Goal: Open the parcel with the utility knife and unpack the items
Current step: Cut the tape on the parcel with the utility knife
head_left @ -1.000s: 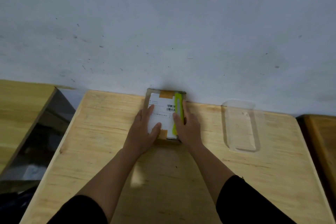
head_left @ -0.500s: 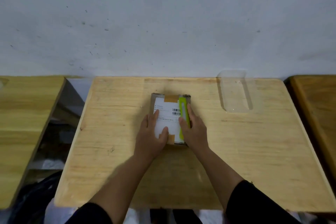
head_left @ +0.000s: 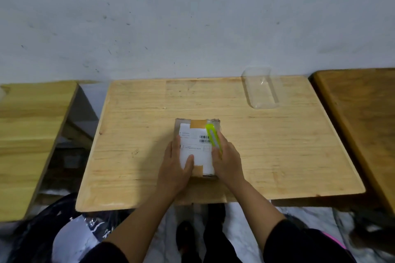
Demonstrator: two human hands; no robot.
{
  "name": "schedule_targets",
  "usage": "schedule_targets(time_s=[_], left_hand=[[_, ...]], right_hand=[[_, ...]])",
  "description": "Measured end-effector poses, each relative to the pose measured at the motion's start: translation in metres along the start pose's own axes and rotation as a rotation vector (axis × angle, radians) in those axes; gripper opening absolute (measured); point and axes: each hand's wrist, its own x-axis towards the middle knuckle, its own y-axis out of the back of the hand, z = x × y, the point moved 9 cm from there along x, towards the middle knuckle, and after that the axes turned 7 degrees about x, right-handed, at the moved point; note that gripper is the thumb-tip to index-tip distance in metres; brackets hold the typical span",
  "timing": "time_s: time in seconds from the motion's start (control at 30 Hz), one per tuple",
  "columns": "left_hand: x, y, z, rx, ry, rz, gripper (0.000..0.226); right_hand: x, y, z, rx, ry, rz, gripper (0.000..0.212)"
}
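A small cardboard parcel [head_left: 197, 134] with a white shipping label and brown tape lies in the middle of the wooden table [head_left: 267, 151]. A yellow-green utility knife [head_left: 212, 135] lies along the parcel's right side on top. My left hand [head_left: 176, 166] grips the parcel's near left side, thumb on the label. My right hand [head_left: 227, 161] grips the near right side and covers the knife's near end. I cannot tell whether the knife blade is out.
A clear plastic tray [head_left: 261, 89] stands at the table's far right, near the wall. Separate wooden tables flank it: one left [head_left: 32, 134], one right [head_left: 363, 117]. Plastic bags [head_left: 70, 232] and my legs are below the near edge.
Both hands have pulled the parcel, with the knife on it, from the wall edge toward me to the middle of the table. The view has tilted down.
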Motion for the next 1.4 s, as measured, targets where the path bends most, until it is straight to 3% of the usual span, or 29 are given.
schedule_targets(time_s=[0.23, 0.37, 0.57, 0.67, 0.93, 1.07, 1.4], left_hand=[[0.025, 0.001, 0.007, 0.052, 0.043, -0.036, 0.065], [0.030, 0.000, 0.009, 0.028, 0.053, -0.006, 0.065], [0.027, 0.000, 0.008, 0.051, 0.068, 0.044, 0.064], [0.027, -0.001, 0.008, 0.061, 0.069, 0.054, 0.064], [0.028, -0.004, 0.006, 0.107, 0.079, 0.039, 0.066], [0.030, -0.003, 0.005, 0.123, 0.087, 0.038, 0.066], [0.042, -0.003, 0.004, 0.108, 0.138, 0.008, 0.065]], right_hand=[[0.004, 0.016, -0.013, 0.012, 0.082, -0.065, 0.054], [0.013, 0.015, 0.006, 0.042, -0.058, -0.219, 0.054], [0.008, 0.003, 0.021, 0.477, -0.266, -0.521, 0.069], [0.007, 0.004, 0.023, 0.504, -0.270, -0.584, 0.069], [0.021, 0.012, 0.024, 0.261, -0.054, -0.394, 0.039], [0.019, 0.024, 0.014, 0.168, -0.048, -0.270, 0.038], [0.030, 0.024, 0.004, -0.137, 0.097, -0.329, 0.037]])
